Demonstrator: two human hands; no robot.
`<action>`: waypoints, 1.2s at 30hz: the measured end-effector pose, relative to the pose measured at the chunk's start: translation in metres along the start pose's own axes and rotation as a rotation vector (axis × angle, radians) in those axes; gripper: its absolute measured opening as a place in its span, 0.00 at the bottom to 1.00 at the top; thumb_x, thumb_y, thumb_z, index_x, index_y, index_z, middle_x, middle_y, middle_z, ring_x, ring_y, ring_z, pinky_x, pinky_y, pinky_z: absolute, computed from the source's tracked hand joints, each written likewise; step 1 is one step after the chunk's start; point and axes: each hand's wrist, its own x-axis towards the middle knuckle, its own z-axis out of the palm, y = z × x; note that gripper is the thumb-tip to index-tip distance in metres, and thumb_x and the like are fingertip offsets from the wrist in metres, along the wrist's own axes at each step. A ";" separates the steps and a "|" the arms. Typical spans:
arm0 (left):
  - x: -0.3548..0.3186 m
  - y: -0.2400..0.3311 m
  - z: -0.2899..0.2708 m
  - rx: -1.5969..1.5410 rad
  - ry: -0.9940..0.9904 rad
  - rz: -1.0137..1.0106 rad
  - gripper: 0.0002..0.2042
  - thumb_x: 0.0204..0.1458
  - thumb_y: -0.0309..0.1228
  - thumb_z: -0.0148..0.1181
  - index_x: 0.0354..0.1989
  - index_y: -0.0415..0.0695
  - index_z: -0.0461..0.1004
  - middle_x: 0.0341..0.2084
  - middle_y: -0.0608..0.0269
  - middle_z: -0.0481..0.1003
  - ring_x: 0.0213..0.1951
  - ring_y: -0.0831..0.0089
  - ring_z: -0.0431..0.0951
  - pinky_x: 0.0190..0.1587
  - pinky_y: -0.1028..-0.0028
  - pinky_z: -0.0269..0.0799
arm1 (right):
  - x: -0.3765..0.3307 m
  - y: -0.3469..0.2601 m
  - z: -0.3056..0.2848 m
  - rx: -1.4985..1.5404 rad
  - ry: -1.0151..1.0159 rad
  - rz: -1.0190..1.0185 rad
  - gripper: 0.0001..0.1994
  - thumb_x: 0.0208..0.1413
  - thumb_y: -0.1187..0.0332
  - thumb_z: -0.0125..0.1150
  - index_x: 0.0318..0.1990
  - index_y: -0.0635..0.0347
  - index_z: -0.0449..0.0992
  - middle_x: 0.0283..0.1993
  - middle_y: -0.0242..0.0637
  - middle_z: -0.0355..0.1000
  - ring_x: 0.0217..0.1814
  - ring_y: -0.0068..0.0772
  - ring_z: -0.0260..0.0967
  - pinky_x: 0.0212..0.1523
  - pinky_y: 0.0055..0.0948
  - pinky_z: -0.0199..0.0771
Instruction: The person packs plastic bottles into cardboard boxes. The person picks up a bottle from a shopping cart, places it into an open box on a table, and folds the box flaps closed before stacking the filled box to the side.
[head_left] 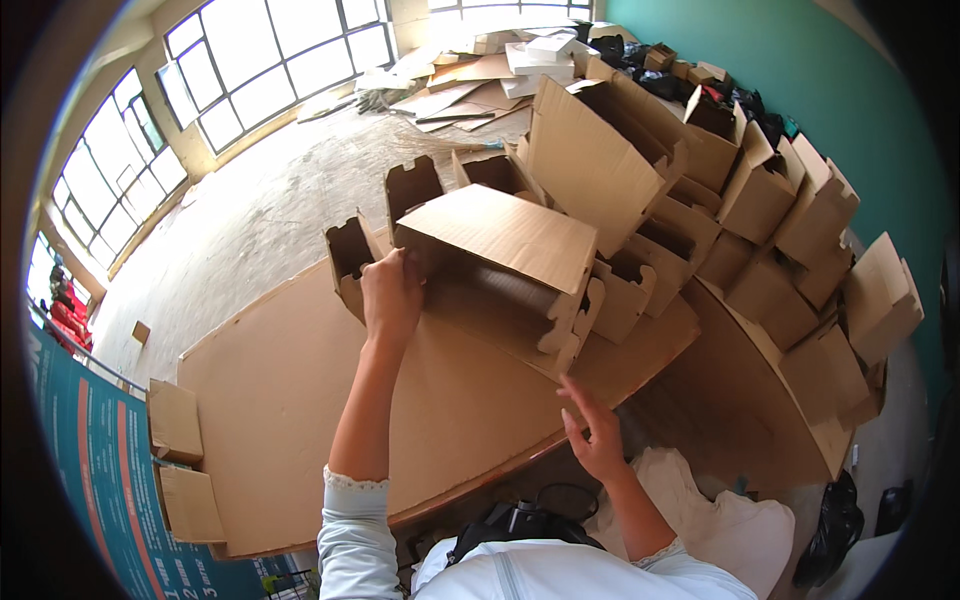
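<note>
Gripping the near left corner of a half-folded box [500, 270], the left hand [390, 295] has its fingers curled over the edge of the side flap, arm stretched forward from a pale sleeve [355, 530]. The right hand [595, 435] hangs free just below the box's near right corner, fingers spread and loose, palm half open, touching nothing that I can tell. The box sits on a big flat cardboard sheet [300, 400] that covers the work surface; its top panel tilts up toward the person and its open side faces them, notched flaps at the right end.

Behind it, touching or just beside, more folded boxes: two small ones [415, 185] with cut-out handles at the back left, one larger upright box [590, 160] behind, and a row [790, 210] of them stacked and leaning along the teal wall [850, 90] on the right. Flat cardboard scraps [480, 75] lie far back on the concrete floor [280, 210] near the windows [270, 60]. Two small flat cardboard pieces [180, 460] lie at the left edge of the sheet. Black bags [835, 515] on the floor at lower right, beside a white cloth bundle [730, 510].
</note>
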 end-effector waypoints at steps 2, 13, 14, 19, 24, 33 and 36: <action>-0.012 0.003 -0.027 -0.162 0.129 0.024 0.09 0.57 0.24 0.52 0.27 0.32 0.72 0.15 0.43 0.70 0.18 0.53 0.74 0.22 0.61 0.66 | 0.015 -0.012 -0.002 0.052 0.072 -0.059 0.26 0.58 0.75 0.54 0.65 0.58 0.63 0.59 0.47 0.70 0.57 0.43 0.71 0.56 0.36 0.70; -0.144 0.006 -0.244 0.479 0.148 -0.349 0.10 0.57 0.25 0.53 0.27 0.31 0.74 0.17 0.41 0.73 0.24 0.48 0.77 0.27 0.58 0.70 | 0.057 -0.079 0.053 0.298 0.005 -0.479 0.20 0.58 0.71 0.54 0.58 0.65 0.68 0.58 0.50 0.71 0.59 0.50 0.70 0.58 0.42 0.69; -0.166 -0.002 -0.257 0.599 0.110 -0.376 0.10 0.57 0.26 0.54 0.27 0.31 0.74 0.19 0.40 0.73 0.26 0.46 0.77 0.29 0.56 0.71 | 0.054 -0.091 0.062 0.320 -0.060 -0.527 0.19 0.58 0.71 0.54 0.57 0.66 0.70 0.57 0.50 0.72 0.59 0.51 0.70 0.59 0.43 0.69; -0.260 -0.051 -0.285 0.603 -0.133 -0.669 0.11 0.53 0.29 0.54 0.23 0.33 0.76 0.26 0.38 0.75 0.33 0.43 0.78 0.39 0.54 0.74 | 0.043 -0.143 0.115 0.278 -0.569 -0.816 0.22 0.57 0.64 0.59 0.57 0.64 0.71 0.59 0.48 0.70 0.64 0.51 0.65 0.65 0.48 0.62; -0.324 -0.078 -0.299 0.577 -0.158 -0.860 0.11 0.51 0.31 0.55 0.25 0.34 0.78 0.27 0.40 0.77 0.34 0.47 0.80 0.41 0.56 0.77 | 0.022 -0.167 0.188 -0.047 -1.120 -1.030 0.33 0.50 0.58 0.67 0.62 0.61 0.64 0.61 0.44 0.66 0.68 0.45 0.59 0.73 0.49 0.47; -0.368 -0.092 -0.298 0.269 0.178 -0.828 0.27 0.62 0.52 0.47 0.28 0.37 0.78 0.20 0.42 0.76 0.30 0.44 0.78 0.36 0.54 0.75 | 0.027 -0.195 0.228 -0.474 -1.203 -1.213 0.11 0.37 0.62 0.72 0.26 0.57 0.78 0.33 0.36 0.68 0.45 0.37 0.64 0.54 0.41 0.61; -0.439 -0.115 -0.314 0.006 0.451 -0.863 0.21 0.62 0.47 0.52 0.34 0.38 0.79 0.21 0.54 0.79 0.27 0.62 0.82 0.30 0.63 0.77 | 0.029 -0.195 0.230 -0.427 -1.132 -1.218 0.10 0.33 0.66 0.74 0.18 0.60 0.77 0.26 0.34 0.70 0.40 0.38 0.65 0.53 0.41 0.62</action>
